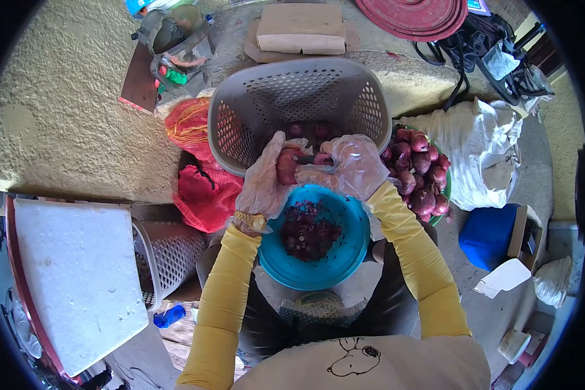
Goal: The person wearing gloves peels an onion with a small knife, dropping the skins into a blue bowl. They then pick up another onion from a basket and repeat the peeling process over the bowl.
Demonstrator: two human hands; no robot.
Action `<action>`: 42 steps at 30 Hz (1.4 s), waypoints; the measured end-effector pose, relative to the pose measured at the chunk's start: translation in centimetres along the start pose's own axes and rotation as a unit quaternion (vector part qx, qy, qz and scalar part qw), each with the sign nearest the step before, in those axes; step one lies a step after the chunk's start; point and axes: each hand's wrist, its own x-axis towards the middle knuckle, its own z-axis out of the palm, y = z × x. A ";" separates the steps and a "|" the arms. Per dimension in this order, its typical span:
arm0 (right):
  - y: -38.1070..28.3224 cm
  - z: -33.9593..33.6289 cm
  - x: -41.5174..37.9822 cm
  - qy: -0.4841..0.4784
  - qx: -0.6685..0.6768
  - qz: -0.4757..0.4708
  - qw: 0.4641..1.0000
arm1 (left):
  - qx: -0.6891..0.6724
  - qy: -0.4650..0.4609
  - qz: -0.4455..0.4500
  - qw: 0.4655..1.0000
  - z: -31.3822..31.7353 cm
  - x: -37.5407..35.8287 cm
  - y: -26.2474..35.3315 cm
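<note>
My left hand (264, 174), in a clear plastic glove with a gold watch at the wrist, is closed around a red onion (286, 167). Against that onion's right side is a small dark knife (311, 158), gripped in my gloved right hand (357, 164); its blade is hard to make out. Both hands are over the near rim of a grey-brown perforated basket (299, 66), where a few onions (321, 130) lie at the bottom. Below the hands, a turquoise basin (354, 250) holds dark red onion skins and trimmings (309, 234).
Red onions (421, 172) fill a green container to the right, beside a white sack (484, 153). Red mesh bags (205, 195) lie left of the basket. A white foam lid (78, 279), second basket (175, 253) and blue container (489, 237) stand farther out.
</note>
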 end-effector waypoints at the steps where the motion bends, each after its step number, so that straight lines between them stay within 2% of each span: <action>1: -0.1 -0.1 0.0 0.000 0.000 0.000 1.000 | 0.000 0.000 0.000 1.000 -0.2 0.1 0.0; 4: -0.2 -0.2 -0.2 0.022 0.020 0.014 0.999 | -0.008 -0.011 0.007 1.000 -0.3 0.3 -0.1; 7: -0.2 -0.1 -0.2 0.052 -0.001 -0.007 0.999 | -0.007 0.017 0.011 1.000 0.6 -0.1 0.0; 10: -0.4 -0.7 0.1 -0.002 -0.016 -0.006 1.000 | -0.017 0.034 0.014 0.999 0.7 -0.1 0.0; 13: -0.7 -0.8 0.3 -0.044 -0.008 0.033 0.998 | -0.019 0.000 0.002 1.000 -0.3 0.3 0.0; 15: -0.5 -0.3 -0.2 0.020 0.017 0.019 0.999 | -0.013 -0.013 -0.001 1.000 -0.2 0.2 0.1; 18: -0.1 -0.2 -0.4 0.048 0.015 -0.002 0.999 | -0.013 0.014 0.004 1.000 0.4 -0.1 0.1; 22: -0.1 -0.7 -0.3 0.011 0.014 -0.010 1.000 | -0.012 0.011 0.010 1.000 -0.1 0.2 -0.1; 24: -0.2 -0.5 0.0 0.006 0.013 0.027 1.000 | -0.006 -0.005 0.009 1.000 -0.2 0.2 -0.1; 28: 0.0 0.1 -0.3 0.046 0.012 -0.015 0.999 | -0.008 0.002 0.017 1.000 -0.2 0.1 -0.2; 31: -0.5 -0.1 0.3 0.055 0.014 0.007 0.998 | -0.029 -0.028 -0.007 0.999 0.2 -0.4 0.2; 33: -0.9 -0.8 0.8 -0.022 0.030 0.039 0.999 | -0.005 -0.018 -0.010 1.000 0.6 -0.5 0.3; 39: -1.2 -0.3 0.3 0.032 0.081 0.060 0.994 | 0.026 -0.017 0.019 0.999 -0.1 -0.1 -0.4; 42: -1.0 0.0 0.3 0.019 0.116 0.084 0.989 | 0.024 -0.019 0.003 1.000 -0.4 0.2 -0.4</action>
